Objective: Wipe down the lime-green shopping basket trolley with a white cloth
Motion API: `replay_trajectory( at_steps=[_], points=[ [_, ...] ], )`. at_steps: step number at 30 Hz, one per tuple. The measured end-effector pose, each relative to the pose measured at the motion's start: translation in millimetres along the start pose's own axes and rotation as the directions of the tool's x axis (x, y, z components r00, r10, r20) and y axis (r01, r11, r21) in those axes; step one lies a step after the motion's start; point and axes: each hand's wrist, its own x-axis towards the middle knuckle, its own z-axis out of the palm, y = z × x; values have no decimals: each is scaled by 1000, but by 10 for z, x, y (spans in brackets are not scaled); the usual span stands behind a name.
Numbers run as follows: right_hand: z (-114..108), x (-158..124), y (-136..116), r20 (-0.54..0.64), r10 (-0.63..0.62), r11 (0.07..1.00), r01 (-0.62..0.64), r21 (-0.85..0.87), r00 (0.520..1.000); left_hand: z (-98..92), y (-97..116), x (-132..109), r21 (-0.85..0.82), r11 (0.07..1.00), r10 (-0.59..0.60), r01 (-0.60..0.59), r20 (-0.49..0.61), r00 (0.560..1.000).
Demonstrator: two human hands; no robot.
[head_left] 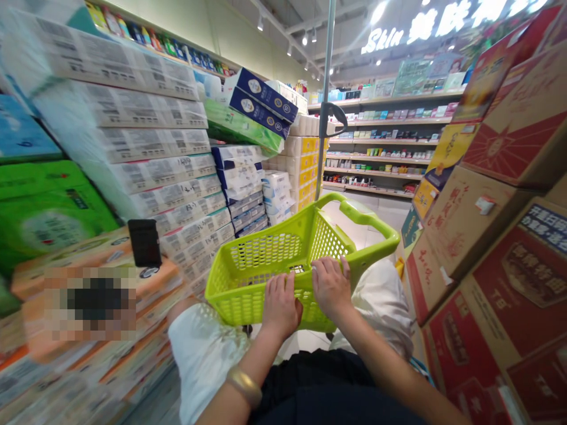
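Note:
A lime-green plastic shopping basket (261, 311) with perforated sides and a long loop handle stands in front of me, between my knees. Small dark wheels show beneath it. My left hand (282, 304) has its fingers hooked over the near rim, and a gold bangle sits on that wrist. A little to the right, my right hand (331, 286) holds the same rim, fingers curled over the top edge. Inside, the part of the basket I can see shows only its slotted floor and walls.
Stacked tissue packs (163, 141) rise on the left; a black phone (145, 243) leans upright on orange packs (163, 277). Cardboard cartons (478, 218) wall the right side. A metal pole (328, 59) stands beyond the basket, before stocked shelves (381, 121).

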Motion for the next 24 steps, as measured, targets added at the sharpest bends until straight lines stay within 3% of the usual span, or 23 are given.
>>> replay_trajectory(
  at_steps=[4,11,14,18,20,24],
  points=[
    [-44,16,42,4,-3,999,3,32,1000,-3,-43,21,-12,1000,18,-17,51,999],
    [-296,216,602,-175,146,987,-156,-43,974,-11,-110,15,-22,1000,16,-15,47,999],
    [-245,185,487,-150,136,990,-142,-24,979,-1,-86,6,-53,999,2,-1,22,1000],
    [-62,24,58,-32,-7,999,8,44,999,-19,-109,-2,-63,998,-1,3,27,1000],
    [-18,-31,-63,-13,-25,998,26,60,1000,-33,-131,-6,-61,998,12,-9,40,999],
    [-119,0,114,-30,7,999,-6,33,1000,-34,-151,-16,-65,998,17,-13,56,998]
  ],
)
